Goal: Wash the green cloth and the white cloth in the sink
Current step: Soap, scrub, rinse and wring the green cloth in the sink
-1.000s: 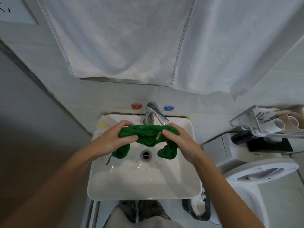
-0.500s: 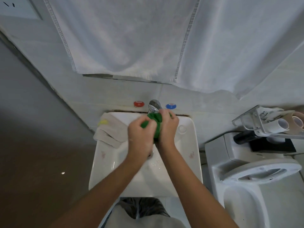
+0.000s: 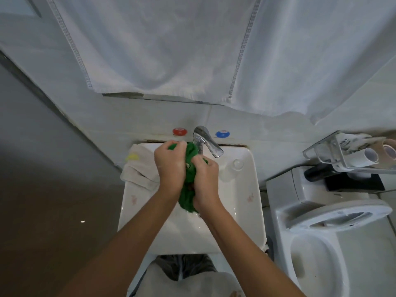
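Both hands are over the sink [image 3: 252, 202] and the green cloth [image 3: 188, 194] is bunched up tight between them, a deep bright green wad with a nubby, towel-like surface that looks dark and wet. The left hand [image 3: 170, 170] has its fingers curled over the top of the bundle, knuckles up, clamping the upper end close under the tap [image 3: 206, 142]. The right hand [image 3: 205, 181] is wrapped around the lower part, fingers folded in against the fabric, so the cloth runs as a crumpled rope from near the tap down to a rounded lump that pokes out below the wrists, hanging above the white basin. A bit of green peeks out above the left hand's knuckles and another bit beside the right thumb. There is a small pale speck in the folds between the two hands, possibly a label, though it is too small to be sure. Over on the sink's left rim lies the white cloth [image 3: 139, 170], folded and draped over the edge, off-white with a small yellow patch near its far corner, well clear of the hands. Behind the tap sit a red knob [image 3: 179, 132] and a blue knob [image 3: 222, 134] on the wall, and a big white towel [image 3: 171, 50] hangs above. A toilet [image 3: 321, 243] stands to the right of the sink.
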